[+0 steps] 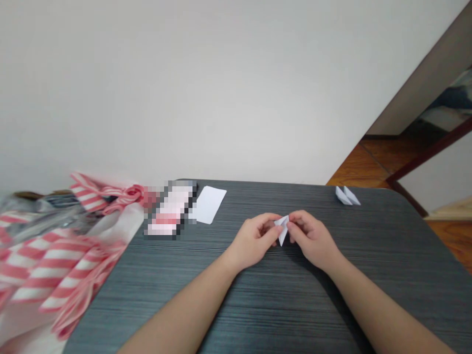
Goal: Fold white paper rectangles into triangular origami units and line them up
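1. Left hand point(254, 241) and right hand point(311, 236) meet at mid-frame, both pinching a small folded paper point(282, 228) just above the table point(258, 305).
2. Farther up, a white card point(209, 204) lies left of centre.
3. Folded pieces point(346, 195) sit upper right.

both hands point(282, 236) pinching folded paper point(282, 228)

A plain white wall point(206, 83) fills the upper frame, evenly lit. Below it runs the dark grey wood-grain counter point(258, 305). At the right edge, orange-brown wooden floor point(359, 167) and a dark-framed mirror point(438, 147).
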Demonstrator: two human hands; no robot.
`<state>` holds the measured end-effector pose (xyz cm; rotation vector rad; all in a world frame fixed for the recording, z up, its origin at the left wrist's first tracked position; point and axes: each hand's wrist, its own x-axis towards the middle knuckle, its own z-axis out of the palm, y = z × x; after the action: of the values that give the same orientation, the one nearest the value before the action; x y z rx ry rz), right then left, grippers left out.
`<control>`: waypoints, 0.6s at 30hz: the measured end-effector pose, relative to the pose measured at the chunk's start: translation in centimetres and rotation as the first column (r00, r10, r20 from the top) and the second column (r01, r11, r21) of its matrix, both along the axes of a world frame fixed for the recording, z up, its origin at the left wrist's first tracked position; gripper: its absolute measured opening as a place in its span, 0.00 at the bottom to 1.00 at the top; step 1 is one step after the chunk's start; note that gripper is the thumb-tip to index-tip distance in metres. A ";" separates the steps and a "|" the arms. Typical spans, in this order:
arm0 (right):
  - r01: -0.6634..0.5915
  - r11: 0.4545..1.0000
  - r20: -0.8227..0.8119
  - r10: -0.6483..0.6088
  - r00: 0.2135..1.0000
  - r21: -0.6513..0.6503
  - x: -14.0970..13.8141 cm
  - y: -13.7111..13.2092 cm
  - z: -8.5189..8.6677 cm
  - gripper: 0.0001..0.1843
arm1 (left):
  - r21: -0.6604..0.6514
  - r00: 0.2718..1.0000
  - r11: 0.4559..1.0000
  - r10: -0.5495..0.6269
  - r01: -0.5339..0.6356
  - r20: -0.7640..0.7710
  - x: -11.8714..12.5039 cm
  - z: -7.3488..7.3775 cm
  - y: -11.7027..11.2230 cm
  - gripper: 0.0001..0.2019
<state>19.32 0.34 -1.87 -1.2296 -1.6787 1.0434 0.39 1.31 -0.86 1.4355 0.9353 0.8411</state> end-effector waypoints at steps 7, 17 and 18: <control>-0.053 0.997 0.014 0.052 0.999 0.064 0.0 -0.2 -0.3 0.10 | 0.027 1.000 1.000 -0.005 0.006 -0.030 0.0 -0.2 0.1 0.17; -0.032 0.997 0.015 0.031 0.999 0.071 0.0 -0.1 -0.2 0.12 | 0.018 1.000 1.000 0.002 -0.001 -0.008 0.1 0.7 -0.2 0.18; -0.021 0.997 0.008 0.020 1.000 0.073 0.0 0.0 -0.1 0.12 | 0.026 1.000 1.000 0.005 -0.005 -0.006 0.1 0.7 -0.2 0.18</control>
<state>19.36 0.30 -1.98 -1.1729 -1.7236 0.9819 0.48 1.11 -0.19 1.4591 0.9364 0.8557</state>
